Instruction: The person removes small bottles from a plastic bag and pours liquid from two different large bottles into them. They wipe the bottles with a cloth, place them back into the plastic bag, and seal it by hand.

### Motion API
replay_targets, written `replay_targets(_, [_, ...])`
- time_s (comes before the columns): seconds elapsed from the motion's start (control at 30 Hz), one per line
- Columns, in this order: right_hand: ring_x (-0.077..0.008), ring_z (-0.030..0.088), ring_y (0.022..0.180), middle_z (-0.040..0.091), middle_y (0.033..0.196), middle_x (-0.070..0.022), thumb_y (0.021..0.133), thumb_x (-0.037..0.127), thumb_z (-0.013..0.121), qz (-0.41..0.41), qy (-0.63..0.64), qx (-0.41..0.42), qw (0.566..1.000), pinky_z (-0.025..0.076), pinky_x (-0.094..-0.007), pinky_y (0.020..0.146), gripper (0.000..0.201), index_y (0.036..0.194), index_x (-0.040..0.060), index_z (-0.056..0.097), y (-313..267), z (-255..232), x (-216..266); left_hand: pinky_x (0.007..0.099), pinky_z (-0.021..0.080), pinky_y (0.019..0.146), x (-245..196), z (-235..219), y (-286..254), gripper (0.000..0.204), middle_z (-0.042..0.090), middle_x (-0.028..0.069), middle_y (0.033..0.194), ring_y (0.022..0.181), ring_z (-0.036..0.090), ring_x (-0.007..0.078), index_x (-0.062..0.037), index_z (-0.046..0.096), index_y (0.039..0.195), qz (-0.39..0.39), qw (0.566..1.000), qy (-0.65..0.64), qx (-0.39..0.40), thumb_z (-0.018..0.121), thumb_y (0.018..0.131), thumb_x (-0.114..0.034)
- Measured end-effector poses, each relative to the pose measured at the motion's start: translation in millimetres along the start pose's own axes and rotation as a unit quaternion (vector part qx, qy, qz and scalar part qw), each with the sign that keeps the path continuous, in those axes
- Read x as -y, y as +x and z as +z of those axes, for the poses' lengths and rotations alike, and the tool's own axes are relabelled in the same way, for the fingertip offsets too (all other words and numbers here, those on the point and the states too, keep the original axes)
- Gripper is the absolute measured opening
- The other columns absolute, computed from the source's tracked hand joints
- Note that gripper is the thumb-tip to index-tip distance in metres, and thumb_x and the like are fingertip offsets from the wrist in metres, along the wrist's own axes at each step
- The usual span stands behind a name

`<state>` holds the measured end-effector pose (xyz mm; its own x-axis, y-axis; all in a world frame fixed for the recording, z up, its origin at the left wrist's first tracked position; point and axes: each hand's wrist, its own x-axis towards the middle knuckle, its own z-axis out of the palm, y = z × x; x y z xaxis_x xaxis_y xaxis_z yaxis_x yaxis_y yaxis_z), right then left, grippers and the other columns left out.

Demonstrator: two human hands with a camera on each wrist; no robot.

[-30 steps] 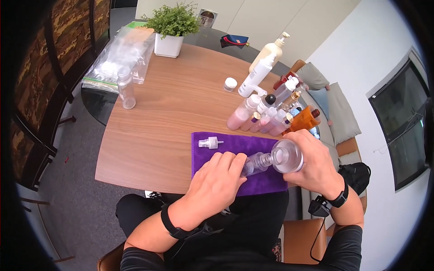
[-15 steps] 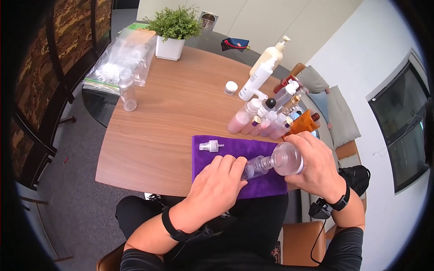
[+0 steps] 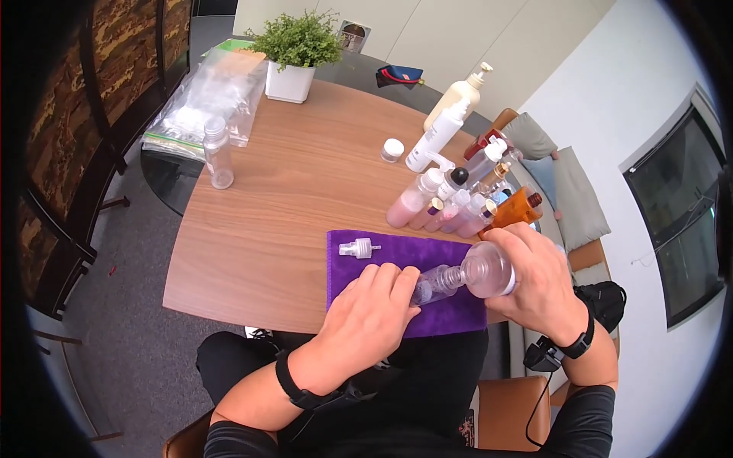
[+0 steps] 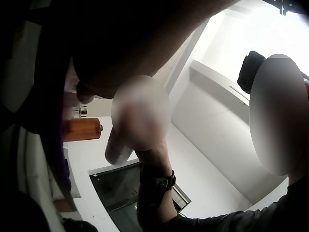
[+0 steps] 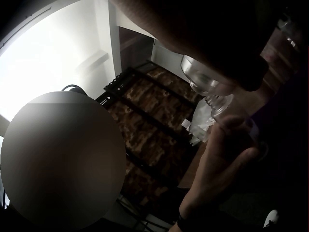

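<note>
My left hand grips a small clear bottle over a purple cloth. In my right hand is a wider clear bottle, tipped over so that its neck meets the small bottle's open mouth. The right wrist view shows this wider bottle above the smaller one, with the left hand around the lower one. On the cloth's far left part lies a clear spray pump top. The left wrist view is dark, with the bottle end below the blurred right hand.
Several pink-filled bottles and an amber bottle stand beyond the cloth. Behind them are a white pump bottle and a small white-lidded jar. An uncapped clear bottle, plastic bags and a potted plant are farther left.
The head view has shifted slightly. Both hands and the two bottles keep nearly the same pose, neck to mouth.
</note>
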<state>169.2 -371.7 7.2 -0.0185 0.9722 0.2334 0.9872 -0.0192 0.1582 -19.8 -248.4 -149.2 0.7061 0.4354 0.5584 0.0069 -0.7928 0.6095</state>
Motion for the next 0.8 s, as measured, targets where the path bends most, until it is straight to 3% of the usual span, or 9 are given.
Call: replay_targets(0.8, [-0.0355,0.067,0.099,0.065,0.107,-0.0121,0.056,0.008,0.094,-0.013,-0.013,-0.017,1.000,0.053,-0.0456,0.082,0.075,0.126,0.0089,0.067,0.0,0.4,-0.1,0.0443,0.055,0.084,-0.9,-0.2,0.6,0.053,0.060,0.0147,0.105,0.098,0.063,0.0347,-0.0017,0.059,0.129,-0.002,1.000,0.004,0.004,0.087,0.085,-0.012])
